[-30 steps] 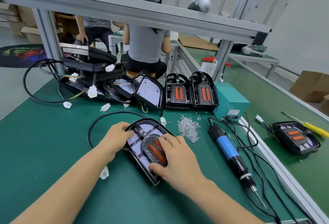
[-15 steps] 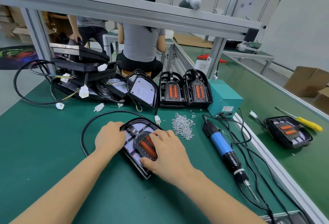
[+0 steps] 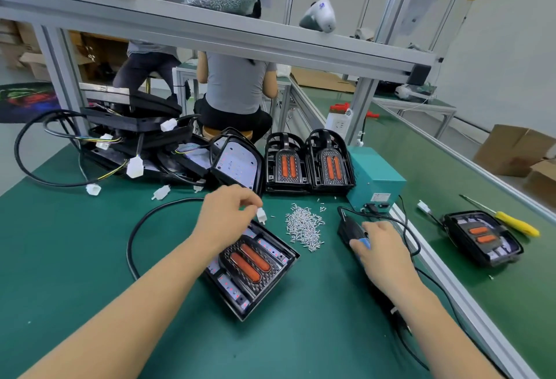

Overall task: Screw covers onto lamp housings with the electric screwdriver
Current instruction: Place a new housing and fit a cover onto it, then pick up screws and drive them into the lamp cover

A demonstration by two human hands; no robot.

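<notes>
A black lamp housing (image 3: 255, 270) with an orange-lensed cover lies flat on the green mat in front of me. My left hand (image 3: 225, 216) hovers over its far end, fingers curled, thumb and forefinger close beside a white connector (image 3: 261, 215); whether they pinch it I cannot tell. A pile of small silver screws (image 3: 304, 226) lies just right of the housing. My right hand (image 3: 380, 253) lies over the blue-and-black electric screwdriver (image 3: 350, 232), fingers curving around its body on the mat.
Two covered housings (image 3: 308, 165) stand at the back beside a teal power box (image 3: 374, 180). A heap of housings and cables (image 3: 135, 143) lies at back left. Another housing (image 3: 483, 238) and a yellow screwdriver (image 3: 516, 223) sit right of the rail (image 3: 445, 276).
Both hands left the housing cover. My left hand rose toward the white connector at the far end; my right hand moved right onto the electric screwdriver.
</notes>
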